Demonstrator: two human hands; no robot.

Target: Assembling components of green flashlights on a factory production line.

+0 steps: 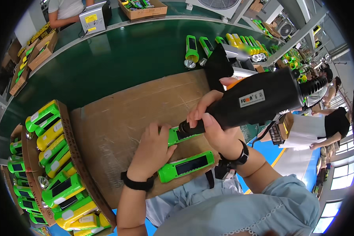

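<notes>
My right hand [218,131] is wrapped round a black electric screwdriver [277,92], which lies slanted with its cable toward the right. Its tip end points down-left and meets a green flashlight [174,136] with a dark panel. My left hand [148,147] grips that flashlight, fingers closed against its side, on a cardboard sheet [118,114]. The tool and my fingers hide much of this flashlight and the exact contact point. Nearer to me, a second green flashlight [188,166] lies with its dark panel facing up, touched by neither hand.
A cardboard box [76,157] of green and yellow flashlights stands at left. Several flashlights [191,47] with loose heads line the far right of the green table [106,63]. At the back are a parts box [145,12] and a metal device [93,19]. Other people sit or stand beyond.
</notes>
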